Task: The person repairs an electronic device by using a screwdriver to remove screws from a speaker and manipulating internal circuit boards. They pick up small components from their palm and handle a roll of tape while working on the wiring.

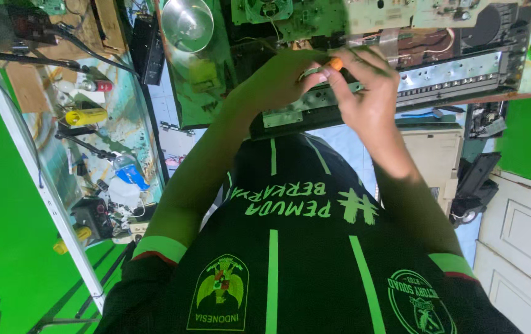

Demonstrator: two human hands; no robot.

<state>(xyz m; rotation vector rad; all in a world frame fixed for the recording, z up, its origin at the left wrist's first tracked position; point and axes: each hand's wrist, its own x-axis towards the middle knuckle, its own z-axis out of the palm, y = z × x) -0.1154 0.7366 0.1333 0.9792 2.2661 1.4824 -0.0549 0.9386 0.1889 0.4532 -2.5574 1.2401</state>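
My left hand point(278, 80) and my right hand point(367, 93) meet over the metal chassis point(451, 77) of an opened electronic device with green circuit boards point(290, 15) above it. Both hands close on a small tool with an orange tip point(335, 63). The fingertips of my right hand pinch it near that tip, and my left hand is curled around its other, silvery end. The rest of the tool is hidden by the fingers. My black shirt with green stripes point(302, 247) fills the lower part of the view.
A cluttered workbench on the left holds a yellow cylinder point(86, 115), a bottle with a blue top point(130, 176), cables and small tools. A round metal reflector point(187, 23) sits at the top. A beige box point(432, 154) and white panelled doors point(519, 235) stand on the right.
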